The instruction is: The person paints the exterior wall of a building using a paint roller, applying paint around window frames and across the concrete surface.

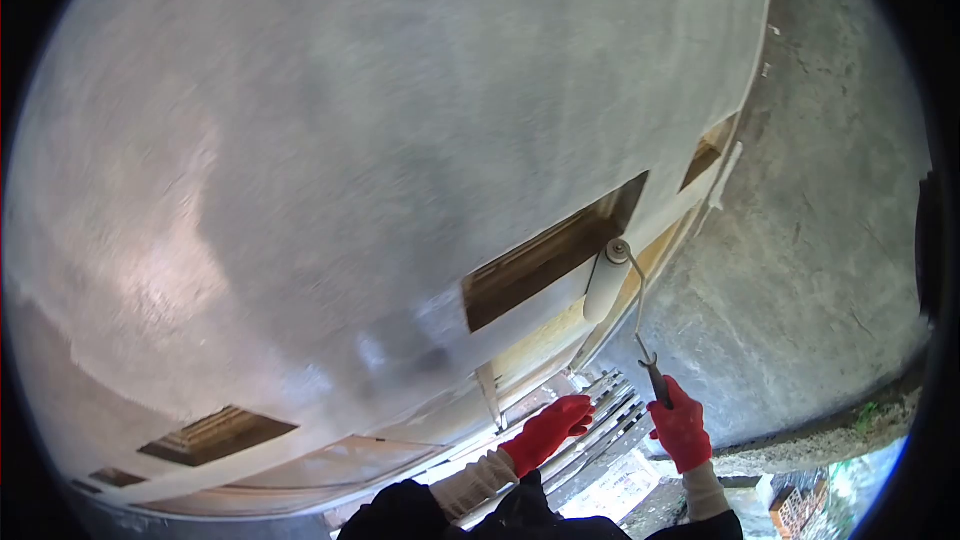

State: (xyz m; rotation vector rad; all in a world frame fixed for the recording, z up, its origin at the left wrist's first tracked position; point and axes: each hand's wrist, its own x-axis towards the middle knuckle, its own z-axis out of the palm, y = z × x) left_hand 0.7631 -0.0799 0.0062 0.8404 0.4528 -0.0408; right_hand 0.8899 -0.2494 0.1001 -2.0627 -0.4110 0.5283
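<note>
My right hand, in a red glove, is wrapped round the dark handle of a paint roller. The roller's wire frame runs up from the handle, and its pale sleeve lies at the wall just below a rectangular recess. My left hand, also in a red glove, is held out to the left of the right hand, its fingers apart, with nothing visible in it. The large grey wall has darker, damp-looking patches in its lower middle.
More recesses are at the lower left and upper right of the wall. A second grey wall meets it on the right. Wooden slats lie below my hands, and bricks show at the lower right.
</note>
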